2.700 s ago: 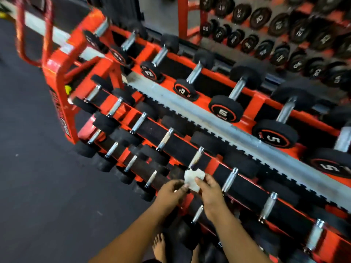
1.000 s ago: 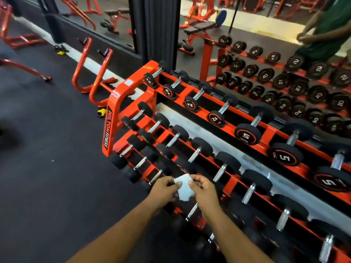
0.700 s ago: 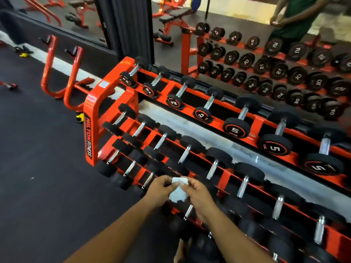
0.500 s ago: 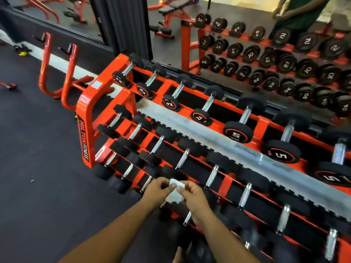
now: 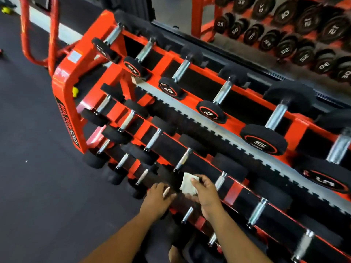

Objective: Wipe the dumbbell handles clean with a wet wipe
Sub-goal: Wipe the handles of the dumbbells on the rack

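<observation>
Far out to the left of the hands lies the dark floor point(image 5: 38, 186), and on it stands the orange rack point(image 5: 64, 86), its end plate lettered in black. Rows of dumbbells point(image 5: 264, 139) with black heads and bright metal handles rest across its tiers, the lower tiers nearest the hands.

The left hand point(image 5: 158, 197) reaches over the lower tier, its fingers curled round a short metal handle point(image 5: 166, 191) of a small dumbbell; only a sliver of that bar shows between thumb and fingers, so how tightly it grips cannot be told.

Just to the right of that grip, and a little above it, is the wipe point(image 5: 187, 185), a small crumpled white sheet. The right hand point(image 5: 206, 192) pinches it between thumb and fingertips, holding it up just above the rack's black padding and apart from the handle in the left hand. The two hands are near each other but not touching.

Above the wipe a bare handle point(image 5: 183, 160) slants upward; to the right of the right hand another handle point(image 5: 220, 180) stands just beside the knuckles. Further right and above, larger dumbbells marked 5 sit on the upper tier, and a mirror point(image 5: 284, 35) behind shows more weights.
</observation>
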